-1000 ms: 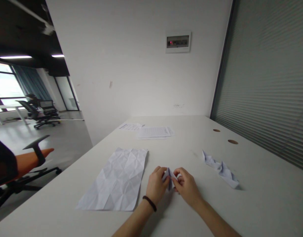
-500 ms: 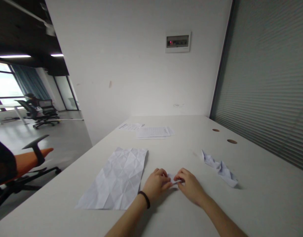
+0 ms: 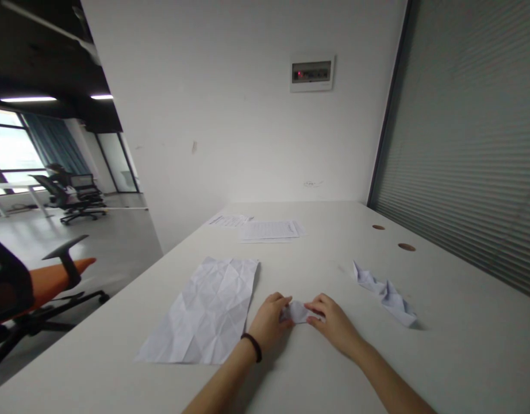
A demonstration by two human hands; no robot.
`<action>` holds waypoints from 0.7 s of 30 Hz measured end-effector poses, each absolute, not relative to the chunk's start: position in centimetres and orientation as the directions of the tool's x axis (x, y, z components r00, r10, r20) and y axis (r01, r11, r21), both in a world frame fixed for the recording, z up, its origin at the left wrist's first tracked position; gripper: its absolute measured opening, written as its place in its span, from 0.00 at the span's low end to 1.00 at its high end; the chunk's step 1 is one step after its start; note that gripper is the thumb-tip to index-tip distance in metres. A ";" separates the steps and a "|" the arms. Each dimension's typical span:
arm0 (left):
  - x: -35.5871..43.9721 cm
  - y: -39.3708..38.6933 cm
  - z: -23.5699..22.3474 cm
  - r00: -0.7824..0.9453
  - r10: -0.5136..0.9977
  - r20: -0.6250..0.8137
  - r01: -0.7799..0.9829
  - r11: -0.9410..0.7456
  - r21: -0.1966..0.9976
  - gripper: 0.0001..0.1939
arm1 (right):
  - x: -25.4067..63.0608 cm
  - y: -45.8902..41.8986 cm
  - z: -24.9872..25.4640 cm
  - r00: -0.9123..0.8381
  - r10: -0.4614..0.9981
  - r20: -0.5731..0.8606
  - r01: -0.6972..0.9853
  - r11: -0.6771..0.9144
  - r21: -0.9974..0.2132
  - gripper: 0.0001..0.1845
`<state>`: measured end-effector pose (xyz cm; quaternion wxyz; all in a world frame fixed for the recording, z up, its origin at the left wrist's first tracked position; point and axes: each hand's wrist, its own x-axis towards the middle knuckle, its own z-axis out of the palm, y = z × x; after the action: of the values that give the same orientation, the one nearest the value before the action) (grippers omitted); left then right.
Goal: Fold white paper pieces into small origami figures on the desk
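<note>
A small folded piece of white paper (image 3: 298, 312) is held low over the white table, between my two hands. My left hand (image 3: 271, 317), with a dark band at the wrist, is closed on the paper's left end. The right end is pinched between the thumb and fingers of my right hand (image 3: 330, 322). Left of my hands lies a large creased sheet of paper (image 3: 208, 310), covered in fold lines. To the right rests a strip of folded paper (image 3: 386, 294) with pointed, raised parts.
Printed sheets (image 3: 269, 230) lie farther back on the white table (image 3: 325, 382). Two round holes (image 3: 407, 247) are near its right edge, beside window blinds (image 3: 463, 172). An orange-seated chair (image 3: 53, 282) stands at the left. A person sits in the far background.
My hands have moved slightly apart at the paper, and more of its middle shows between them. The creased sheet and the folded strip stay in place.
</note>
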<state>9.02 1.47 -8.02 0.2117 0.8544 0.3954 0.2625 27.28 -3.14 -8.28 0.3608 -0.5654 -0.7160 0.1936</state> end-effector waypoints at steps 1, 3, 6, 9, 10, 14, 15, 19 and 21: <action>9.0 1.4 -7.8 0.558 0.782 0.277 0.570 -0.604 0.557 0.16 | 27.2 -3.3 -8.0 -0.117 0.938 0.327 0.681 0.316 -0.661 0.13; 8.9 1.3 -7.3 0.579 0.762 0.290 0.561 -0.630 0.537 0.10 | 27.2 -3.5 -7.4 -0.173 0.907 0.385 0.694 0.389 -0.606 0.14; 8.7 0.8 -6.5 0.618 0.729 0.294 0.529 -0.662 0.531 0.08 | 27.2 -3.8 -6.8 -0.260 0.885 0.386 0.670 0.453 -0.587 0.19; 8.6 0.2 -5.9 0.631 0.735 0.246 0.530 -0.641 0.555 0.18 | 27.2 -4.1 -6.8 -0.291 0.890 0.350 0.643 0.453 -0.617 0.21; 8.7 0.1 -5.9 0.627 0.744 0.232 0.541 -0.630 0.557 0.20 | 27.3 -4.3 -6.9 -0.286 0.895 0.342 0.640 0.444 -0.627 0.21; 9.2 -0.8 -5.9 0.603 0.764 0.227 0.645 -0.635 0.425 0.12 | 27.3 -4.8 -7.1 -0.260 0.916 0.306 0.652 0.401 -0.643 0.17; 9.4 -1.0 -5.9 0.602 0.762 0.238 0.670 -0.644 0.368 0.10 | 27.3 -4.8 -7.1 -0.257 0.920 0.297 0.654 0.392 -0.647 0.17; 10.1 -1.9 -5.8 0.633 0.721 0.284 0.677 -0.692 0.248 0.21 | 26.9 -4.4 -7.3 -0.193 0.939 0.284 0.590 0.342 -0.732 0.22; 10.1 -2.0 -5.9 0.643 0.710 0.287 0.671 -0.703 0.237 0.26 | 26.6 -3.9 -7.5 -0.117 0.947 0.299 0.514 0.316 -0.798 0.22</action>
<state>10.11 -1.97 -5.86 0.0545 0.9047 0.3815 0.1816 26.59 -3.94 -7.50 0.4108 -0.5220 -0.6995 0.2636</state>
